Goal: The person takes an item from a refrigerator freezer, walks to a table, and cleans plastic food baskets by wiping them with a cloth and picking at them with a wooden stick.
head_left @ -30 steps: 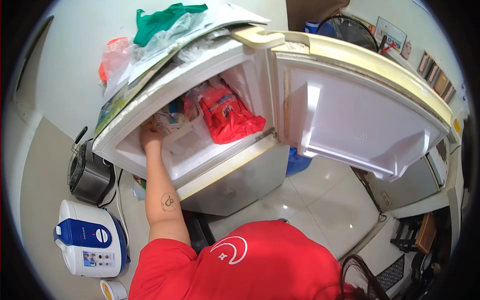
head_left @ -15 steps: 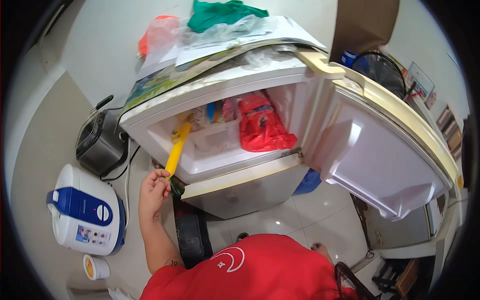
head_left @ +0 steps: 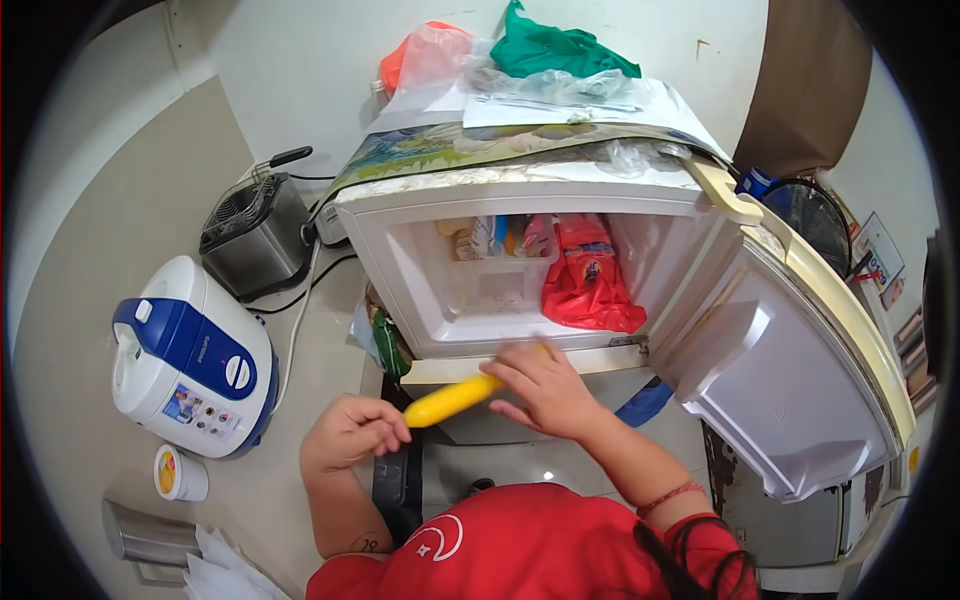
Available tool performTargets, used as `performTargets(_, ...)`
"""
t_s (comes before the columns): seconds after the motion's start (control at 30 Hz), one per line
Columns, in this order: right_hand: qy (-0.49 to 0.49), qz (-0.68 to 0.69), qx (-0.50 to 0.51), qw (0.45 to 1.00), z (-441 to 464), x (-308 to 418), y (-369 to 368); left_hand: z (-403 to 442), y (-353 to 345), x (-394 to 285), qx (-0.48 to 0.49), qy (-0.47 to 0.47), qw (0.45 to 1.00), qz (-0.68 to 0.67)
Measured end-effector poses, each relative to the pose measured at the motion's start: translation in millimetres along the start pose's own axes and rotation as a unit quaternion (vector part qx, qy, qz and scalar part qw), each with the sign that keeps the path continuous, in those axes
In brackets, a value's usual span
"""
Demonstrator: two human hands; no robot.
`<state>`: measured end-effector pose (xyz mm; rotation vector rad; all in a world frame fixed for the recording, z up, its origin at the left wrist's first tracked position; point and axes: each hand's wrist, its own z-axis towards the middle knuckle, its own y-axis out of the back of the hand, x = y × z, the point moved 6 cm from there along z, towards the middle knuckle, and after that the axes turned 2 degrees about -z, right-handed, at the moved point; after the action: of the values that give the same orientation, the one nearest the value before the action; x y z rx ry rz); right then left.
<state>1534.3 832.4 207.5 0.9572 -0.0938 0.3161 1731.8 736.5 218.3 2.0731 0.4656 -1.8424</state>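
Observation:
A long yellow ice pop (head_left: 450, 401), tapered at its near end, lies aslant in front of the freezer. My left hand (head_left: 350, 432) is closed, pinching its lower left tip between thumb and fingers. Over the upper right part, my right hand (head_left: 545, 388) lays its slightly blurred fingers across the ice pop. Its thumb stands apart below. Behind the hands is the freezer compartment (head_left: 420, 330), holding a red plastic bag (head_left: 590, 290) and a clear bin (head_left: 490, 285) with several packets.
The freezer door (head_left: 780, 360) hangs wide to the right. On the left counter stand a rice cooker (head_left: 200, 360), a deep fryer (head_left: 255, 240), a small white tub (head_left: 181, 474) and a metal container (head_left: 150, 532). Plastic bags, including a green one (head_left: 560, 50), lie on top of the fridge.
The ice pop has moved out of the freezer opening, toward me, and turned more level. My right hand has come into view and onto it. The head view has shifted.

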Motion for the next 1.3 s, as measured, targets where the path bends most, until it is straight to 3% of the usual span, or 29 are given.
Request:
performTargets(0.03, -0.022, 0.035, 0.116, 0.992, 3.2, -5.6, -16.0, 4.5, -0.3, 0.1, -0.004, 0.000, 1.000, 0.000)
performTargets(0.1, -0.067, 0.102, 0.345, 0.931, -8.3, -7.1, -46.7, 19.6, 0.7, -1.1, -0.038, -0.008, 0.987, 0.155)
performTargets(0.13, -0.065, 0.103, 0.347, 0.930, -9.4, -4.4, -46.9, 29.3, 2.2, -2.0, -0.117, -0.100, 0.936, 0.317)
performTargets(0.17, -0.132, 0.183, 0.375, 0.899, -13.3, -5.1, -47.9, 36.5, -4.1, -6.6, -0.192, -0.188, 0.844, 0.465)
performTargets(0.2, -0.198, 0.260, 0.396, 0.858, -18.1, -4.8, -47.6, 45.8, -14.8, -10.9, -0.194, -0.190, 0.844, 0.463)
performTargets(0.27, -0.326, 0.402, 0.422, 0.744, -31.3, -3.8, -47.8, 51.9, -64.5, -29.3, -0.134, -0.388, 0.618, 0.671)
performTargets(0.3, -0.328, 0.399, 0.422, 0.745, -34.3, -5.5, -47.0, 53.8, -68.0, -28.0, -0.135, -0.390, 0.619, 0.668)
performTargets(0.43, -0.336, 0.550, 0.491, 0.586, -60.2, 6.6, -53.6, 72.9, -83.2, 11.0, 0.048, -0.247, 0.676, 0.693)
performTargets(0.47, -0.337, 0.553, 0.488, 0.585, -63.4, 6.9, -56.8, 78.5, -85.3, 15.8, 0.052, -0.247, 0.674, 0.694)
performTargets(0.6, -0.422, 0.537, 0.326, 0.654, -64.1, -11.8, -68.9, 106.5, -83.6, 23.4, -0.123, -0.319, 0.582, 0.738)
performTargets(0.77, -0.449, 0.564, 0.227, 0.655, -61.2, -21.7, -67.5, 122.5, -83.8, 17.6, -0.163, -0.328, 0.588, 0.721)
performTargets(0.8, -0.470, 0.599, 0.153, 0.631, -55.6, -25.2, -63.9, 127.6, -86.9, 14.4, -0.161, -0.330, 0.588, 0.721)
performTargets(0.83, -0.487, 0.629, 0.078, 0.601, -48.5, -28.1, -59.7, 135.1, -82.9, 8.7, -0.211, -0.285, 0.646, 0.677)
performTargets(0.87, -0.488, 0.628, 0.076, 0.602, -37.3, -28.1, -59.1, 142.0, -80.7, 4.7, -0.259, -0.237, 0.698, 0.624)
performTargets(0.93, -0.385, 0.756, -0.147, 0.508, -7.7, -33.7, -42.3, 146.1, -70.9, 3.5, -0.343, -0.135, 0.779, 0.507)
performTargets(0.97, -0.371, 0.757, -0.157, 0.514, -1.1, -38.9, -34.6, 150.8, -67.2, -7.5, -0.343, -0.152, 0.773, 0.512)
performTargets(1.03, -0.352, 0.615, -0.041, 0.705, -8.0, -41.7, -18.5, 143.9, -71.6, -16.7, -0.291, -0.236, 0.732, 0.569)
performTargets(1.1, -0.319, 0.437, 0.080, 0.837, -24.0, -37.2, -9.9, 127.5, -75.6, -17.8, -0.229, -0.305, 0.684, 0.622)
performTargets(1.13, -0.263, 0.381, 0.120, 0.878, -26.1, -29.8, 0.2, 118.2, -82.5, -26.2, -0.170, -0.331, 0.682, 0.630)
performTargets(1.2, -0.149, 0.294, 0.193, 0.924, -30.7, -7.6, 22.9, 94.3, -97.1, -37.5, -0.048, -0.325, 0.677, 0.659)
performTargets(1.27, -0.105, 0.274, 0.249, 0.923, -35.5, 25.3, 52.1, 56.4, -112.3, -54.9, 0.028, -0.303, 0.656, 0.691)
performTargets(1.3, -0.102, 0.272, 0.250, 0.924, -42.1, 24.6, 64.9, 42.2, -107.2, -66.9, 0.050, -0.297, 0.689, 0.659)
